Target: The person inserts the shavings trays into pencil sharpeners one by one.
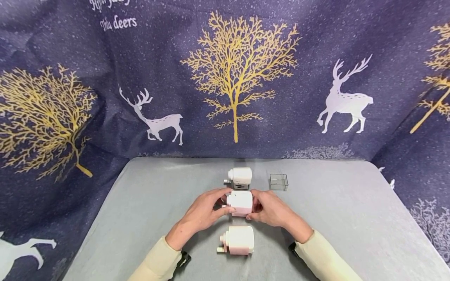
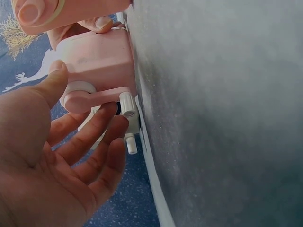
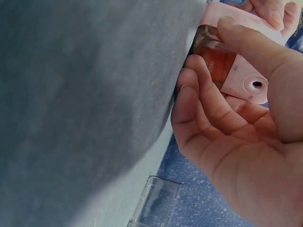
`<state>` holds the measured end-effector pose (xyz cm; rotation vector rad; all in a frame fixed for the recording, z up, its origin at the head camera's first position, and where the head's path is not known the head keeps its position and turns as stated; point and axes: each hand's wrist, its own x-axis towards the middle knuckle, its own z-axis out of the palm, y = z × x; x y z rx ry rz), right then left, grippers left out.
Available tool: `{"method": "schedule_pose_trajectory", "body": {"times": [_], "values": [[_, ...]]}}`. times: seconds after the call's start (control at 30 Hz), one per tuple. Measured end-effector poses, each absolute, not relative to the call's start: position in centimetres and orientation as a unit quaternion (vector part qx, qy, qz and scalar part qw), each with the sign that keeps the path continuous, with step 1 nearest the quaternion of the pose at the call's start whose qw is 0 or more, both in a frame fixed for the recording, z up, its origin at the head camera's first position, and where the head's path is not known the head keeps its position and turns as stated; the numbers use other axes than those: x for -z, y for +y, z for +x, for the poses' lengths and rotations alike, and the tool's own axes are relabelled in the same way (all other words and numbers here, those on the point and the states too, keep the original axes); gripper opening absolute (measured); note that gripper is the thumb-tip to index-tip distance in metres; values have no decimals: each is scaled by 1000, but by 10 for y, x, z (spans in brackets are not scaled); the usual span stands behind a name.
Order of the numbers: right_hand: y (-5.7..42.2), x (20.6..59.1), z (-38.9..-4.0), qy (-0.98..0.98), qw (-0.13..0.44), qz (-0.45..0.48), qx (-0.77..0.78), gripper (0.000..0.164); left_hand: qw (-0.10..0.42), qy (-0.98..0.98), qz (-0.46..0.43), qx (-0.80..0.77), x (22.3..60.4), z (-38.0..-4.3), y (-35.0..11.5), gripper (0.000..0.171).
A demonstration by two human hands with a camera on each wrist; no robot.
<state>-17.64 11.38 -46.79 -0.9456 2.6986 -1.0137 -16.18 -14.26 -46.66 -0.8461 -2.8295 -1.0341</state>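
A pink crank pencil sharpener (image 1: 241, 202) stands between both hands on the grey table. My left hand (image 1: 204, 210) holds it from the crank side, thumb on the near upper edge; in the left wrist view its fingers curl beneath the crank arm (image 2: 104, 96). At the opposite end, my right hand (image 1: 272, 208) grips the sharpener with thumb against the pink body and curled fingers by the see-through shavings drawer (image 3: 218, 66). The drawer looks reddish inside the body. A round pencil hole (image 3: 256, 85) shows on that face.
Behind stands a white crank sharpener (image 1: 242, 175). Nearer my body is another pink sharpener (image 1: 241, 237), its crank pointing left. A clear open drawer (image 1: 279, 182) lies at the back right. A dark cloth with deer and trees (image 1: 235, 78) hangs behind the table (image 1: 351, 218).
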Motion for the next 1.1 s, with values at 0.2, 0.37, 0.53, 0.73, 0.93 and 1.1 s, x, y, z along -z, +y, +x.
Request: {"method": "schedule_pose_trajectory", "body": {"times": [0.2,0.37,0.53,0.73,0.93,1.1], "values": [[115,468,-177,887,61,-313,334,38,6,-907,-268,323,466,-163,-143,59],[116,469,-178,886,66,-317,332,38,8,-906,-273,323,466,-163,-143,59],[116,469,-178,886,60,-322,327,39,12,-906,-281,317,465,-164,-143,60],[116,469,-178,889,56,-321,322,41,17,-908,-289,303,464,-165,-142,60],[117,467,-179,890,64,-319,320,43,25,-908,-298,293,462,-166,-142,59],[119,465,-179,892,72,-314,316,46,27,-906,-308,290,460,-168,-143,57]]}}
